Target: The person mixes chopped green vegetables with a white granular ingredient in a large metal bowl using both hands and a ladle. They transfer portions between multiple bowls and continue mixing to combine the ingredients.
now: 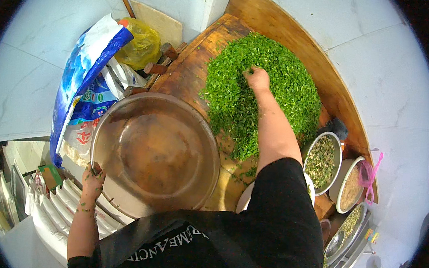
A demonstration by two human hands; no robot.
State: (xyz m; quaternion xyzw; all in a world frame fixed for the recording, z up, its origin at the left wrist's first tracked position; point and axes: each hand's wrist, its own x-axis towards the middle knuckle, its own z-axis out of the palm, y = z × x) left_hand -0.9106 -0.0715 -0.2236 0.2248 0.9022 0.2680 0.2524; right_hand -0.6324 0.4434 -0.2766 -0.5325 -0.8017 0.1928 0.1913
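A large steel basin (157,152) stands at the left part of a wooden worktop (189,70), with no food seen in it. My left hand (94,178) grips its left rim, fingers curled over the edge. Bits of green cling to that wrist and forearm. A broad heap of chopped green leaves (286,71), likely chives, covers the middle and back of the worktop. My right hand (257,78) is at the heap's upper middle, fingers bent; whether they hold any greens cannot be told. Darker chopped greens lie just below this hand.
Right of my right arm stand a bowl of mixed chopped filling (320,164), a bowl of tan crumbly food (351,184) and a tray (352,222) with a ladle. A wooden board (316,62) edges the back. Left are a blue-white sack (80,72), a yellow bag (140,43) and stacked white packages (52,216).
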